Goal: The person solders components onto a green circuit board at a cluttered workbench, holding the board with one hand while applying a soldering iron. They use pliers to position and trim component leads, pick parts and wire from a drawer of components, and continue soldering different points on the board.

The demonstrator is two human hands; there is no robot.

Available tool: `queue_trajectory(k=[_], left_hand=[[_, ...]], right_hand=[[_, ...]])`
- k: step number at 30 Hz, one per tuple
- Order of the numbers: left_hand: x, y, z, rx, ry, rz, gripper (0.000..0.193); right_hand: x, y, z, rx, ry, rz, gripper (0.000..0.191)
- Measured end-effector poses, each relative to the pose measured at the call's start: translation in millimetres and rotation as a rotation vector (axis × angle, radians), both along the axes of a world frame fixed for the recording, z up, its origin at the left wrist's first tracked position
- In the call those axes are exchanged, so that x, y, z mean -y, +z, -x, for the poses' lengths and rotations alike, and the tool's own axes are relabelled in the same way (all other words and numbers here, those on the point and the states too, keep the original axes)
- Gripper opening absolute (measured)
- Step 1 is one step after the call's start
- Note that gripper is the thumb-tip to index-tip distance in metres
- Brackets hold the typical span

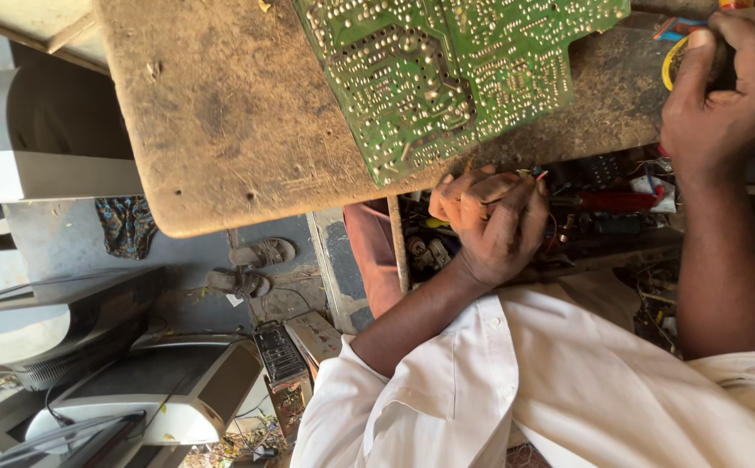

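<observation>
A green circuit board (pixel 447 69) lies solder side up on a worn wooden table (pixel 230 121). My left hand (pixel 490 221) is curled just below the board's near edge, its fingers pinched on a thin wire-like piece whose tip reaches the board. Small coloured wire ends show beside its fingertips. My right hand (pixel 724 87) is at the upper right, closed around a dark tool handle, next to a round yellow-rimmed tin (pixel 672 61). What the tool's tip touches is hidden. Both forearms come out of white sleeves (pixel 551 381).
A red-handled screwdriver (pixel 611 201) lies among loose parts and wires in a tray (pixel 603 243) under the table edge. On the floor are a pair of sandals (pixel 252 267), a patterned cloth (pixel 126 225) and old grey television casings (pixel 169 390) at lower left.
</observation>
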State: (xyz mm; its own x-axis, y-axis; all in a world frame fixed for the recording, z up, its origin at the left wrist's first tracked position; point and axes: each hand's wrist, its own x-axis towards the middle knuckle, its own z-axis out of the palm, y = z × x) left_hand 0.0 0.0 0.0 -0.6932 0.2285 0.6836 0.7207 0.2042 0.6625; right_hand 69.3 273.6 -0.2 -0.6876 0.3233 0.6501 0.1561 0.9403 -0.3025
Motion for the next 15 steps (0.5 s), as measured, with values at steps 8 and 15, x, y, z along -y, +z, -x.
queue_trajectory(k=[8,15], left_hand=[[8.1,-24.2,1.1,-0.031,0.103,-0.001,0.038],[-0.6,-21.4,11.4,-0.089,0.224,0.032,0.041]], right_hand=[[16.1,-17.0,-2.4,-0.025,0.023,-0.03,0.021],[13.0,-14.9,5.1,-0.084,0.04,-0.073,0.018]])
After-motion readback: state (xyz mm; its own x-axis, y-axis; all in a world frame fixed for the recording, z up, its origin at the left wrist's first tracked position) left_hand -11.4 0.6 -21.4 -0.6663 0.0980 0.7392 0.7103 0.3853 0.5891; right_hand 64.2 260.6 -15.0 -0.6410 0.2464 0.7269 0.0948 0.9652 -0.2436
